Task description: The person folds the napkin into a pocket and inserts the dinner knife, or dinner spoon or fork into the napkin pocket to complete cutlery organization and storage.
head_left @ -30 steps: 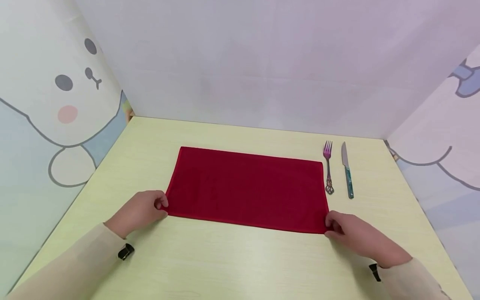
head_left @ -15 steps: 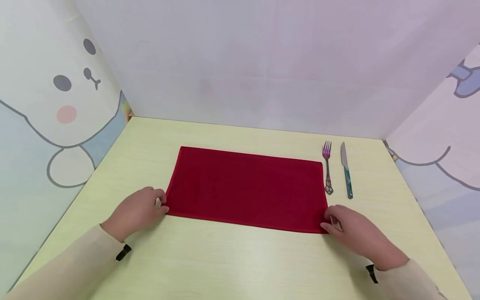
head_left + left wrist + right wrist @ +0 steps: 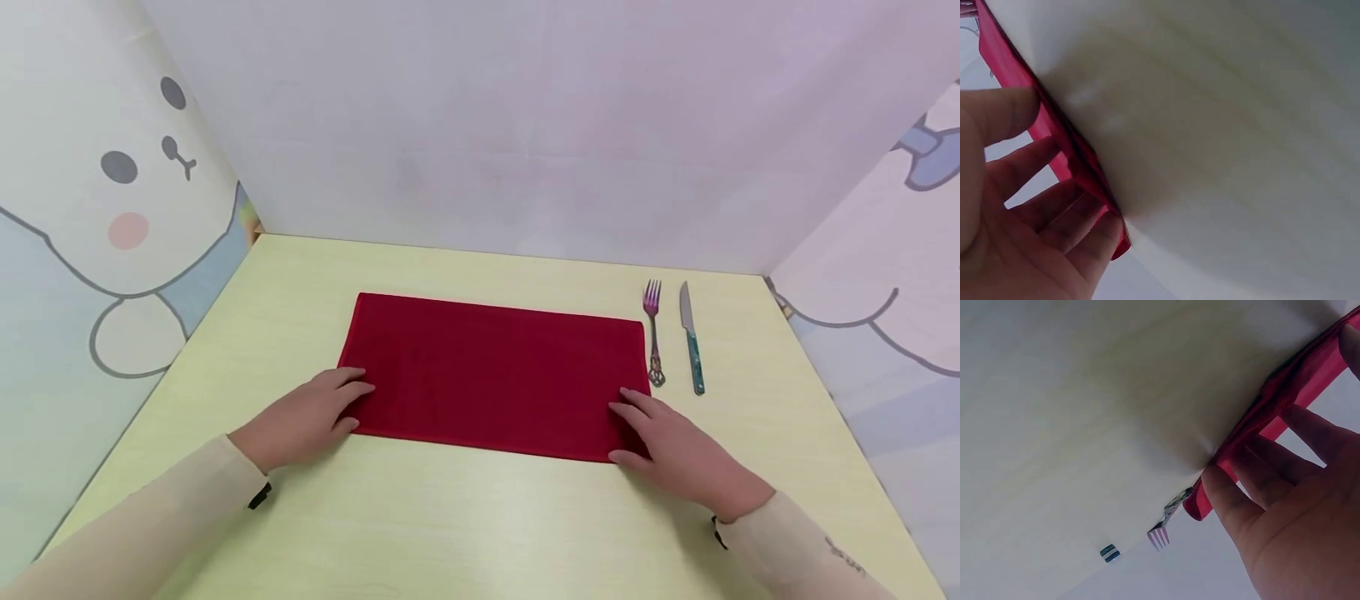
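Note:
A folded red cloth (image 3: pixel 487 375) lies flat as a wide rectangle on the pale table. At its near left corner, my left hand (image 3: pixel 300 423) rests with fingers spread over the side edge and the thumb at the front edge. My right hand (image 3: pixel 682 454) does the same at the near right corner, fingers reaching onto the cloth. The left wrist view has loosely extended fingers (image 3: pixel 1041 206) touching the red fabric (image 3: pixel 1010 69). Extended fingers (image 3: pixel 1229 494) also lie against the fabric's edge (image 3: pixel 1200 503) in the right wrist view.
Just right of the cloth lies a fork (image 3: pixel 654 329) with purplish tines. A knife (image 3: pixel 692 342) with a teal handle lies beside it, farther right. The wooden table (image 3: pixel 465 525) is bounded by a white curtain (image 3: pixel 487 150) behind and cartoon-printed curtains (image 3: pixel 142 242) on both sides.
Both hands have let go of the near corners and moved inward onto the cloth, their fingers straightening from a pinch. The cloth, fork and knife keep their places.

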